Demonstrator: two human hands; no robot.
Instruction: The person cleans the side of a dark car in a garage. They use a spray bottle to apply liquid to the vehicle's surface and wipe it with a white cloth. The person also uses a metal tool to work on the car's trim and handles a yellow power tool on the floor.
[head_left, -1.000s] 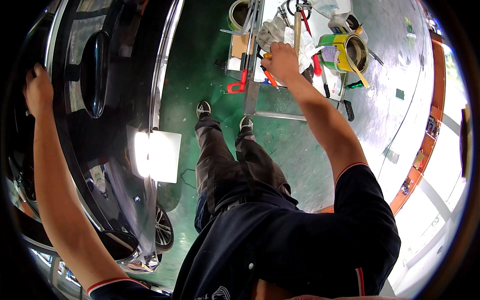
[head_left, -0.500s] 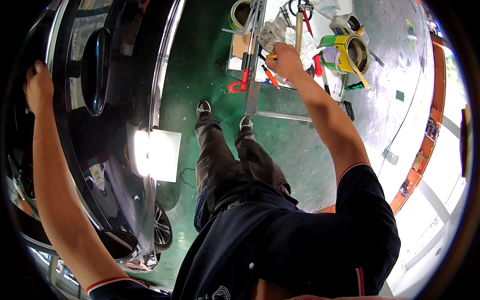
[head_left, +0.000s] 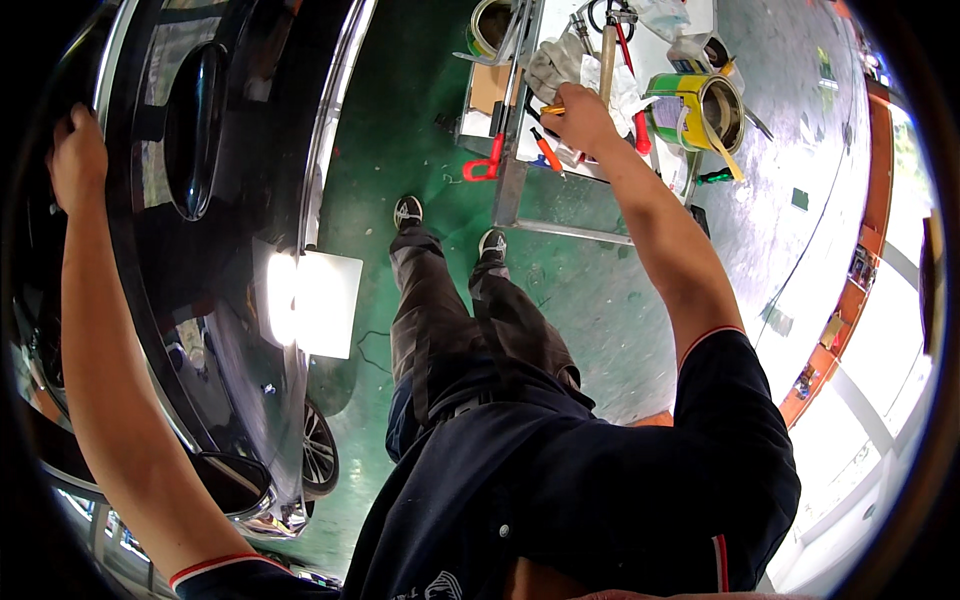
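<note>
My left hand [head_left: 80, 165] rests on the dark car [head_left: 235, 150] beside its bright trim strip, fingers apart and slightly bent; the fingertips are partly hidden. Over a tool cart [head_left: 563, 229], my right hand [head_left: 585, 122] pinches a small slim thing with a yellow-orange end [head_left: 552, 109]; its kind is unclear. Just beyond the fingers lie a grey-white work glove [head_left: 556, 62] and a crumpled white cloth [head_left: 627, 100]. A wooden handle [head_left: 607, 65] stands close by. An orange-handled tool [head_left: 546, 149] lies nearer to me at the cart's edge.
A yellow-green tin [head_left: 690, 108] lies on the cart's right, with another open tin [head_left: 490, 27] at its left. A red hook-shaped handle [head_left: 484, 162] sticks out at the left edge. A bright white panel [head_left: 330, 305] is by the car's side, above the green floor [head_left: 400, 130].
The view has shifted slightly. My right hand stays over the cart with the yellow-orange thing, barely moved, and my left hand remains on the car.
</note>
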